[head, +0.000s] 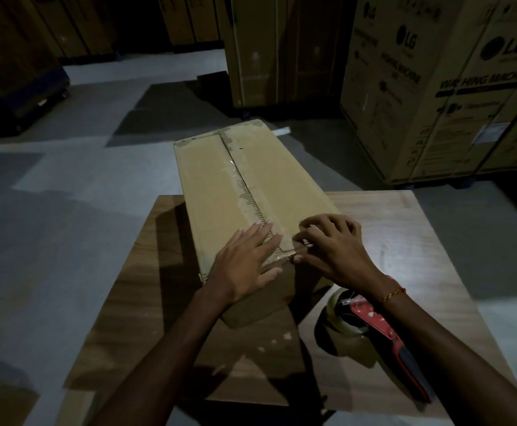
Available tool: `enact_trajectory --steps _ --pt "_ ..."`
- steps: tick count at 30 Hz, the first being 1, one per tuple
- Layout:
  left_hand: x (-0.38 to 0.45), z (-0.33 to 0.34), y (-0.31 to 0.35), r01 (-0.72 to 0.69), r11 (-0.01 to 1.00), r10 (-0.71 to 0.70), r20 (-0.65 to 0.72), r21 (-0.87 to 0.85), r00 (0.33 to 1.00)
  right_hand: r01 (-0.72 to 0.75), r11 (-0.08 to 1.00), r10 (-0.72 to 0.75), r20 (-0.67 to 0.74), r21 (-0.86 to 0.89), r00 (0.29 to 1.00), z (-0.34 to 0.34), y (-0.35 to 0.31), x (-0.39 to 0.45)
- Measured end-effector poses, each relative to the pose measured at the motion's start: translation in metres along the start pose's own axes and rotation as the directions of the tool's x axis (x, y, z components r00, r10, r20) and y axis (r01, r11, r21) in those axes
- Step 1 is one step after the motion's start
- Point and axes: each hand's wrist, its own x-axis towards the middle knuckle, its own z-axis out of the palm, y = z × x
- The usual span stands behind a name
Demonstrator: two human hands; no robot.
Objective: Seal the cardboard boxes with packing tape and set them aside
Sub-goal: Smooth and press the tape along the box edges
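The big carton (454, 96) standing on the floor at the right carries dark print: the "LG" logo several times and the words "WASHING MACHINE" along two faces, plus a small white label low on its side whose text is too small to read. More tall cartons (282, 50) stand behind it in the dim light.

The cardboard box (251, 192) being sealed is long and rectangular, plain brown, lying on the wooden tabletop (405, 229) with its far end reaching past the tabletop's far edge. Its two top flaps meet at a centre seam covered by a strip of glossy clear tape (245, 186), wrinkled in places, with torn scraps of older tape at the far corners.

The left hand (245, 259) lies flat on the near end of the box top, fingers straight and spread, pressing just left of the seam. The right hand (334, 250) is beside it, fingers curled, its fingertips pinching the tape end at the near top edge of the box. A thin gold-and-red bracelet (394, 293) circles the right wrist.

A tape dispenser (383, 336) with a red frame, dark handle and a clear tape roll lies on the tabletop under the right forearm, near the box. The tabletop has a wood-grain surface with pale scuffs.
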Motion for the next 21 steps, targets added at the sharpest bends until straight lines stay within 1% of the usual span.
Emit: enact_trajectory --steps 6,10,12,14,17,19,21 --pt "0.001 0.005 -0.001 0.000 1.000 0.000 -0.021 0.006 1.000 -0.067 0.997 0.064 -0.089 -0.024 0.994 0.005 -0.017 0.005" --pt "0.000 0.005 -0.005 -0.040 0.997 0.035 -0.066 -0.070 0.997 -0.025 0.999 0.025 -0.011 -0.020 1.000 -0.001 -0.006 0.004" --pt "-0.002 0.005 -0.007 -0.043 0.986 0.030 -0.081 -0.162 0.996 0.007 0.999 -0.006 0.026 -0.032 1.000 -0.006 -0.001 0.004" --pt "-0.006 0.003 -0.007 -0.040 0.956 0.007 -0.111 -0.292 0.994 0.034 0.999 -0.033 0.056 -0.020 0.998 -0.012 0.000 0.004" --pt "-0.011 0.003 -0.010 -0.063 0.897 -0.026 -0.195 -0.437 0.980 0.095 0.994 -0.101 0.109 0.061 0.989 -0.020 -0.008 0.007" --pt "-0.014 0.002 -0.012 -0.053 0.847 -0.077 -0.221 -0.529 0.972 0.139 0.987 -0.150 0.139 0.087 0.979 -0.021 -0.019 0.009" --pt "-0.013 0.000 -0.012 -0.052 0.810 -0.124 -0.257 -0.584 0.959 0.164 0.985 -0.172 0.161 0.061 0.972 -0.018 -0.027 0.014"
